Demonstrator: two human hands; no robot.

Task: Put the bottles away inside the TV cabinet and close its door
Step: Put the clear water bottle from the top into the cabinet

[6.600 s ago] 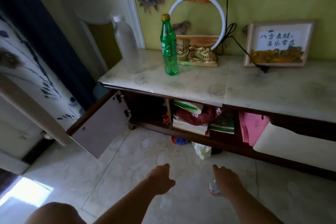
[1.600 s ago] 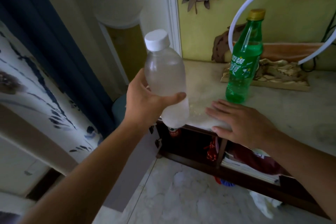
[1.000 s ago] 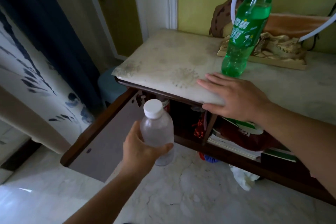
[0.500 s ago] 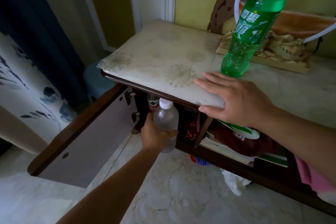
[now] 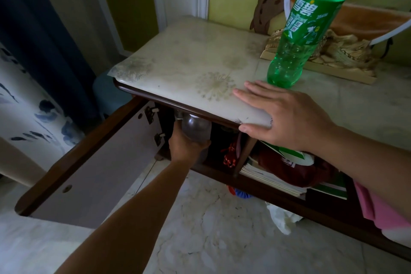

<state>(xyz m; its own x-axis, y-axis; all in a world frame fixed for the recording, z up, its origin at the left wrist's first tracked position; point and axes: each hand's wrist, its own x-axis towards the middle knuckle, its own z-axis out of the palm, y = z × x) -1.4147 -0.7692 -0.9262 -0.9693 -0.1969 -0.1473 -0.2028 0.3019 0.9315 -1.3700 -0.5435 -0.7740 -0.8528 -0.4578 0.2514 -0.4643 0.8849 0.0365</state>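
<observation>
Head view: left hand grips clear bottle under cabinet edge; right hand flat on top.

Two bottles are in view — one clear plastic bottle inside the left hand, and one green Sprite bottle standing just beyond the fingertips of the right hand. Two hands. One open cabinet door, left of the left hand, with two hinges. One stack of books below the right hand — the number of books I cannot tell.
</observation>
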